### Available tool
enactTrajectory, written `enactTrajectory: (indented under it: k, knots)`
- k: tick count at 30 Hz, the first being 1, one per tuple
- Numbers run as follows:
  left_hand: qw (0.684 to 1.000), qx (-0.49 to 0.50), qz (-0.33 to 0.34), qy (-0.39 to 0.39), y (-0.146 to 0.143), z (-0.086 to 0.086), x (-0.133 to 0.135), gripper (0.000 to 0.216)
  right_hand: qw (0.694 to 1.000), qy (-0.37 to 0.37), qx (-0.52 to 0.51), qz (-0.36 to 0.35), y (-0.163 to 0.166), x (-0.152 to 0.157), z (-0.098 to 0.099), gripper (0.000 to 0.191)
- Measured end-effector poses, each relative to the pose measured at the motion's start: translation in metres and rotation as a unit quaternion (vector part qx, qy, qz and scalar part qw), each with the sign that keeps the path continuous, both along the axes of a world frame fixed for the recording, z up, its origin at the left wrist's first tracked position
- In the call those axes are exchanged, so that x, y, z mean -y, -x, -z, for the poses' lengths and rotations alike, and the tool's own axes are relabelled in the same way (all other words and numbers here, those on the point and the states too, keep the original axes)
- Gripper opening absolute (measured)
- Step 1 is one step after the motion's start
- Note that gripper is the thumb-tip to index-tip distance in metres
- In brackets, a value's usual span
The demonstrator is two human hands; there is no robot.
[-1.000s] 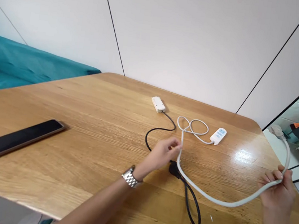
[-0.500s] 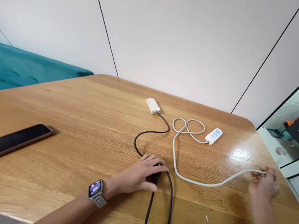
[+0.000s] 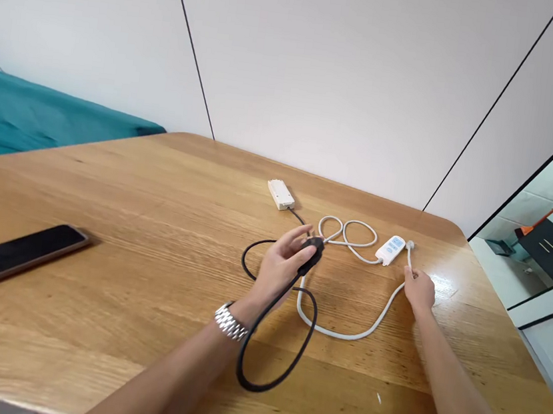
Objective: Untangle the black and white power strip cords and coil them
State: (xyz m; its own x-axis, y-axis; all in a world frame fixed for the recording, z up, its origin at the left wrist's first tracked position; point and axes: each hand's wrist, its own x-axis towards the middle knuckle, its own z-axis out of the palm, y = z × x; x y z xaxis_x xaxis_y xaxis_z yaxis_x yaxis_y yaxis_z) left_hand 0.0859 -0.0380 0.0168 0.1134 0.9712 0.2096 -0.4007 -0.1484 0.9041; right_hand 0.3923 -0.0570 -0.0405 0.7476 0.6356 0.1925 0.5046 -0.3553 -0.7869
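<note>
My left hand (image 3: 273, 270) is closed around a black plug (image 3: 311, 255), raised off the table. Its black cable (image 3: 259, 387) loops below the hand and runs back to a white oblong box (image 3: 281, 195). In my right hand (image 3: 420, 293), the fingers pinch a white cable (image 3: 346, 336) just below its end. A small white plug-like end (image 3: 409, 245) stands out beyond those fingers. Beside it lies a white strip with blue markings (image 3: 391, 250), joined to the other end of the white cable, which curls in two loops.
A dark phone-like slab (image 3: 13, 258) lies at the left of the wooden table (image 3: 144, 217). A tiny white scrap (image 3: 378, 398) is near the front. A pale wall (image 3: 323, 72) borders the far edge; a teal sofa (image 3: 56, 116) stands at the left.
My left hand has lifted the black plug and moved it up and away from me. My right hand has moved left and forward, bringing the white cable's end beside the white strip.
</note>
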Motion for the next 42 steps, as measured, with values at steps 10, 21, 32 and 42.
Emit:
enactTrajectory:
  k: [10,21,32,42]
  knots:
    - [0.971,0.179,0.062,0.147,-0.084,-0.033,-0.025,0.048,0.864,0.186,0.15,-0.444,0.091,0.091,-0.034,0.033]
    - [0.93,0.316,-0.004,0.19,-0.055,-0.076,-0.03,0.027,0.893,0.174,0.211,-0.358,0.099,0.028,-0.008,0.014]
    - [0.969,0.231,0.028,0.082,-0.059,-0.066,-0.023,0.036,0.965,0.082,0.048,-0.246,0.063,-0.056,-0.02,0.029]
    - [0.992,0.124,-0.028,-0.022,-0.072,-0.06,-0.018,0.047,0.735,-0.042,-0.391,-0.552,0.125,0.034,-0.089,0.047]
